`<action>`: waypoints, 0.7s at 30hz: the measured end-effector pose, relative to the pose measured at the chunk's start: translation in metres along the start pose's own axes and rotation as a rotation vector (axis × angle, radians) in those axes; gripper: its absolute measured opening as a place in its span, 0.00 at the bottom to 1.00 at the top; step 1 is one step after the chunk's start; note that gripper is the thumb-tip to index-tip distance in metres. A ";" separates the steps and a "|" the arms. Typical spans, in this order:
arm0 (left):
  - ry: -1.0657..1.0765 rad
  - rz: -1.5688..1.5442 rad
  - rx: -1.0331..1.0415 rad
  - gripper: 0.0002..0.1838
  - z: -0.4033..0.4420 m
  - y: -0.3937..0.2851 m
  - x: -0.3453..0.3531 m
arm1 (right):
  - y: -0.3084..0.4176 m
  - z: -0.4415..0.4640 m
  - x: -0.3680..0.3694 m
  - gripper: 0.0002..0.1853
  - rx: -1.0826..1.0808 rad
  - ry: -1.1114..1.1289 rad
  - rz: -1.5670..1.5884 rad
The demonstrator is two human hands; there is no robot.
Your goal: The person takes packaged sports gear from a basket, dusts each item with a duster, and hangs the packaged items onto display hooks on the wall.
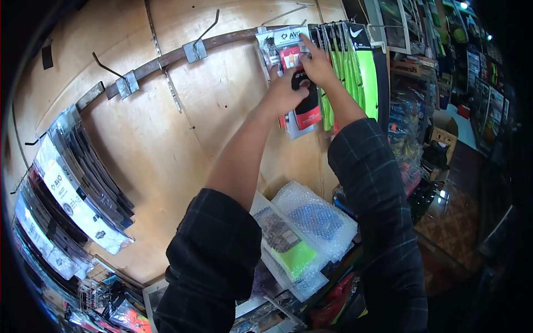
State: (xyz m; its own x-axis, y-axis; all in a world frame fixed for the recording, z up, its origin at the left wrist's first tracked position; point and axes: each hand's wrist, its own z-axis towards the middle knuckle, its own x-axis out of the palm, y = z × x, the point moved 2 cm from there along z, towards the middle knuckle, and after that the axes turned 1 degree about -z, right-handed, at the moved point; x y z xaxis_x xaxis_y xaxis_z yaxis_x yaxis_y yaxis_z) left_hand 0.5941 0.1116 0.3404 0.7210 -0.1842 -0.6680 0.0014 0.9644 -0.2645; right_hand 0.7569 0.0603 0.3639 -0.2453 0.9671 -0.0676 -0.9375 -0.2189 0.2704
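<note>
Packet (306,117), clear, AVO-headed, red-and-black contents: hung at one o'clock, my left hand (286,95) half-curled against it, my right hand (318,67) with forefinger extended at its header. Bubble wrap (325,219), blue contents: five o'clock.

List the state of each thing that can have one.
Red and black plastic packet: upright, hooking unclear
Left hand: touching it, grip unclear
Right hand: index finger extended against it
Two bent metal wall hooks: bare
Green plastic packets: hanging
White plastic AVO packets: hanging
Blue bundle: bubble wrapped, lying down
</note>
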 end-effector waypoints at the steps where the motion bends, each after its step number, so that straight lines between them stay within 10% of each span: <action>1: 0.042 -0.032 0.015 0.41 -0.009 0.002 0.008 | -0.010 -0.007 0.007 0.31 0.021 0.022 0.001; 10: 0.047 -0.067 -0.011 0.35 -0.157 -0.008 0.052 | -0.014 -0.136 -0.024 0.36 0.430 0.024 0.205; 21: 0.611 -0.711 0.150 0.23 -0.388 -0.147 -0.011 | 0.122 -0.442 -0.204 0.12 0.870 -0.045 0.278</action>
State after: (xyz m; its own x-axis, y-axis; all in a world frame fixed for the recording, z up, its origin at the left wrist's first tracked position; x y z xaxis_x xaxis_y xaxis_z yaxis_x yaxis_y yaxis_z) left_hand 0.3167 -0.1013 0.1168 0.0295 -0.7641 -0.6444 0.4199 0.5945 -0.6857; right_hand 0.5836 -0.2210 -0.0141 -0.4078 0.9021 0.1410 -0.3248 -0.2876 0.9010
